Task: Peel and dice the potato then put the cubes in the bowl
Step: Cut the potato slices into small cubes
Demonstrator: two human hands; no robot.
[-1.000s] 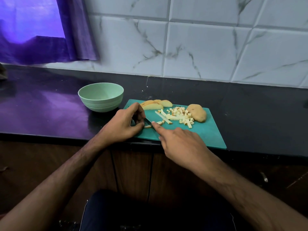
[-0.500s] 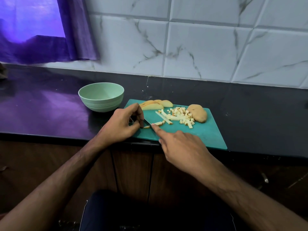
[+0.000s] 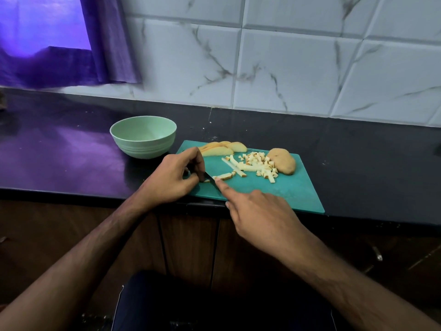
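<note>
On a teal cutting board (image 3: pixel 274 194) lie a heap of small potato cubes (image 3: pixel 259 161), a few long strips (image 3: pixel 236 164), several slices (image 3: pixel 222 149) and an uncut potato piece (image 3: pixel 281 161). My left hand (image 3: pixel 176 175) curls over the left end of a short potato strip (image 3: pixel 225 176) and pins it to the board. My right hand (image 3: pixel 257 211) holds a knife, with the index finger stretched along the dark blade (image 3: pixel 211 179), which crosses the strip just beside my left fingertips. The handle is hidden under my palm. The pale green bowl (image 3: pixel 143 146) looks empty.
The board lies at the front edge of a black counter (image 3: pixel 358 163), with the bowl just left of it. A marble-tiled wall runs behind. A purple curtain (image 3: pixel 71 44) hangs at the back left. Wooden cabinet doors are below the counter.
The blade and my right index fingertip have dipped slightly toward the board at the strip. My left hand stays in place on the strip's end.
</note>
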